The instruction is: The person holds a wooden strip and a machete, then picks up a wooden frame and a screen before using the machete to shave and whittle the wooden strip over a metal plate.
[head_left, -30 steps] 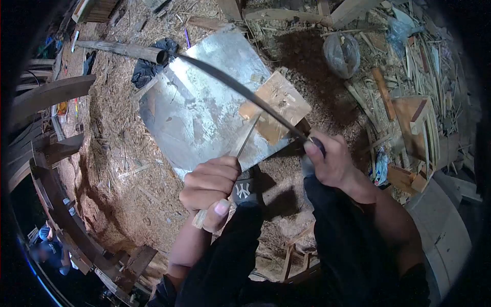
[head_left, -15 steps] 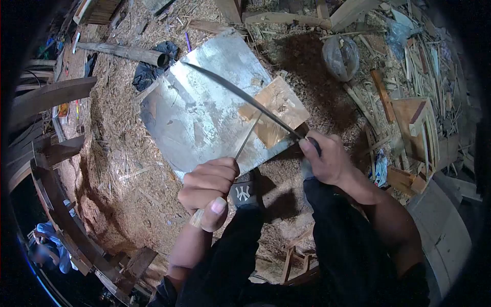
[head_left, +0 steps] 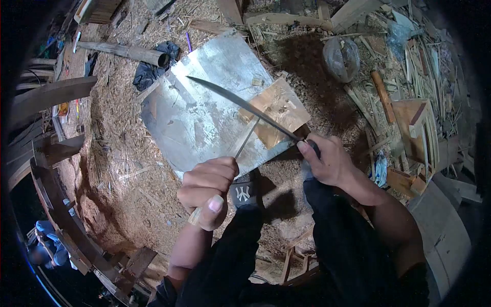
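A long curved blade (head_left: 230,96) has its dark handle in my right hand (head_left: 330,159), which is closed round it. My left hand (head_left: 208,192) is closed in a fist on a thin stick (head_left: 247,137), with a pale end showing below the thumb. The stick's far tip meets the blade near its middle, above a brown wooden piece (head_left: 289,107). That piece lies on a scuffed grey board (head_left: 189,120) on the ground, with a small wood block (head_left: 257,82) near it.
A bamboo pole (head_left: 123,51) and black plastic (head_left: 146,77) lie at the back left. A clear plastic bag (head_left: 341,59) and a wooden frame (head_left: 411,128) are on the right. Curved timbers (head_left: 56,199) line the left side, with a seated person (head_left: 48,250) beyond.
The blade has shifted slightly, its tip a little down and right. My right hand has moved slightly with it; my left hand has barely moved.
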The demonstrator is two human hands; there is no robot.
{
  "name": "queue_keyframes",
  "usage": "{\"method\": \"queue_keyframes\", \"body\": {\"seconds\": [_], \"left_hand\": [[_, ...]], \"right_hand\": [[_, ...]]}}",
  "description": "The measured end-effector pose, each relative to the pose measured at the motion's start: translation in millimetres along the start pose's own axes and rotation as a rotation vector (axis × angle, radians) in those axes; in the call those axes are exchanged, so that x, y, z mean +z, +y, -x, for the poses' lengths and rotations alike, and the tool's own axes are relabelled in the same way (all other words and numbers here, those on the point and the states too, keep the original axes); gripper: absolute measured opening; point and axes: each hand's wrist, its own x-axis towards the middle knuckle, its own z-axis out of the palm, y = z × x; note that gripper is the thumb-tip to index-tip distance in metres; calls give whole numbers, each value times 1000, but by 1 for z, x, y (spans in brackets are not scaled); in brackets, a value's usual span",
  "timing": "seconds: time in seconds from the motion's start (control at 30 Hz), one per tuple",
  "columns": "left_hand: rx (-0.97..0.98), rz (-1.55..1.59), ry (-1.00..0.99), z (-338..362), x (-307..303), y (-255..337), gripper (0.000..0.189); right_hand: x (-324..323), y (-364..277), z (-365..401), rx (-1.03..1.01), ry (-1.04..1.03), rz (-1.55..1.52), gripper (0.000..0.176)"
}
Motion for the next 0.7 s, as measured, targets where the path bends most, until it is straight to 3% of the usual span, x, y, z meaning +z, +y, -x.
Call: {"method": "queue_keyframes", "body": {"seconds": [0.03,0.1,0.13,0.2,0.23,0.4,0.5,0.6,0.63,0.67,0.7], "left_hand": [[1,-9,-12,1,-1,0,53],[-3,14,4,2,-1,-1,52],[2,37,24,2,-1,-1,52],[6,27,9,1,-2,0,50],[7,19,-11,0,-3,0,49],[-3,33,-9,2,-4,-1,49],[-14,40,12,0,-3,1,51],[-38,38,19,3,-2,1,53],[-34,33,31,3,-2,1,54],[-33,31,35,2,-3,3,54],[-46,26,-12,-1,-4,5,51]], "right_hand": [[0,0,2,2,2,-3,40],[1,1,8,-276,51,-196,42],[3,2,8,-276,47,-197,42],[8,10,4,17,-32,25,43],[6,13,-2,-11,51,42,41],[1,4,11,-211,59,-190,37],[7,15,2,102,45,63,32],[-2,4,11,-9,56,-99,37],[-3,3,15,-151,72,-117,41],[0,4,14,-152,68,-116,41],[3,8,11,42,28,-36,40]]}}
